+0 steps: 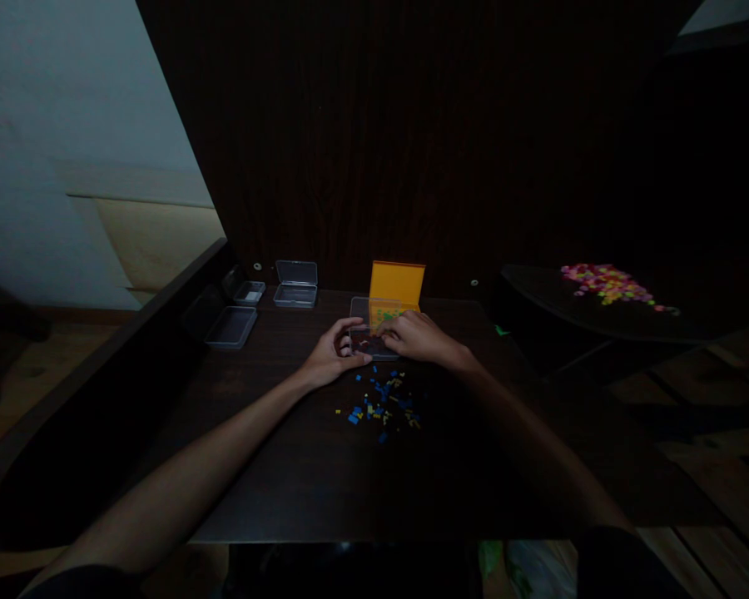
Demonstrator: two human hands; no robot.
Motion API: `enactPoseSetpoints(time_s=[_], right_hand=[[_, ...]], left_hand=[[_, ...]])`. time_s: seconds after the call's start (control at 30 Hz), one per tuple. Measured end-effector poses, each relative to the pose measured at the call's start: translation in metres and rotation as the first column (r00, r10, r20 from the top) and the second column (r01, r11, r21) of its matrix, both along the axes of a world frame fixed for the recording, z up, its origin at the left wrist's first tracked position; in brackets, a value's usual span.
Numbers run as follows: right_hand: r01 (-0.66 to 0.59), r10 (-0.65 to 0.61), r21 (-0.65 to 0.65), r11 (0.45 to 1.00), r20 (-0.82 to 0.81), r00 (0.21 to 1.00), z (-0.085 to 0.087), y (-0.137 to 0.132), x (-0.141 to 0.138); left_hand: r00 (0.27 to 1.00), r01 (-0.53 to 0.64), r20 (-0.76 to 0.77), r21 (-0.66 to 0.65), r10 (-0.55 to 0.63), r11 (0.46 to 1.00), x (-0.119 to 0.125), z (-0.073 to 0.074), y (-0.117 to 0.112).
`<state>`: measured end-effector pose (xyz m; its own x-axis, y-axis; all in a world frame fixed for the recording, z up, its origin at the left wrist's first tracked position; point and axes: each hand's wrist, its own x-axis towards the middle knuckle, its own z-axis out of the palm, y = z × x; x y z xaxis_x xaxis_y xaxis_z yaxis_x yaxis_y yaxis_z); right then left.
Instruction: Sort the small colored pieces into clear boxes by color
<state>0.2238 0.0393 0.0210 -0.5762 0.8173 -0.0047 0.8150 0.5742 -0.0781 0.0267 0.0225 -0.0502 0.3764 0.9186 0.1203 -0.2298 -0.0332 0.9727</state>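
Observation:
A clear plastic box (384, 354) with its lid raised lies on the dark table, a few small reddish pieces inside. My left hand (332, 356) curls around the box's left side, thumb at the front edge and fingers behind. Over the right part of the box is my right hand (419, 337), its fingers bent together and pointing into it; anything between the fingertips is too small to make out. Just behind stands an open yellow case (398, 283) with green pieces in it, partly covered by the clear lid. Small blue and yellow pieces (380, 405) lie scattered in front.
Several open clear boxes stand at the back left, among them one box (295, 295) against the dark panel and another (232, 327) nearer. A raised board (100, 399) borders the left side. Bright multicoloured small pieces (608, 284) are heaped on a dark surface at right.

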Motion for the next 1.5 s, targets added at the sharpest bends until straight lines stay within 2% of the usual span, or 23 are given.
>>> enactPoseSetpoints(time_s=[0.23, 0.63, 0.73, 0.87, 1.03, 1.2, 1.33, 1.5], right_hand=[[-0.085, 0.084, -0.026, 0.996, -0.044, 0.996, -0.002, -0.002, -0.004], [-0.054, 0.054, 0.005, 0.999, 0.049, 0.997, 0.003, 0.0, 0.002], [-0.063, 0.063, 0.005, 0.998, 0.015, 0.998, 0.006, -0.001, 0.003], [-0.116, 0.111, -0.059, 0.992, -0.074, 0.991, 0.016, -0.007, 0.002], [-0.214, 0.206, -0.16, 0.964, -0.065, 0.976, 0.023, -0.018, -0.003], [-0.271, 0.257, -0.166, 0.948, -0.1, 0.961, 0.027, -0.026, -0.007], [-0.358, 0.353, -0.224, 0.907, -0.061, 0.934, 0.023, -0.029, -0.011], [-0.344, 0.357, -0.205, 0.916, 0.029, 0.934, 0.009, -0.028, -0.015]], left_hand=[[1.0, 0.005, 0.01, -0.004, -0.005, 1.0, 0.0, 0.001, 0.0], [1.0, -0.005, 0.007, -0.012, 0.006, 1.0, 0.0, 0.0, 0.0], [1.0, -0.005, 0.005, -0.012, 0.005, 1.0, 0.0, 0.0, 0.0], [1.0, -0.012, -0.005, -0.012, 0.012, 1.0, 0.0, 0.002, 0.0], [1.0, -0.01, -0.017, -0.005, 0.01, 1.0, 0.0, 0.002, 0.0], [0.999, -0.034, -0.012, -0.004, 0.034, 0.999, 0.0, 0.001, 0.001], [0.999, -0.033, -0.003, -0.014, 0.033, 0.999, 0.0, 0.002, 0.001], [0.999, -0.034, -0.008, -0.009, 0.034, 0.999, 0.0, 0.002, 0.001]])
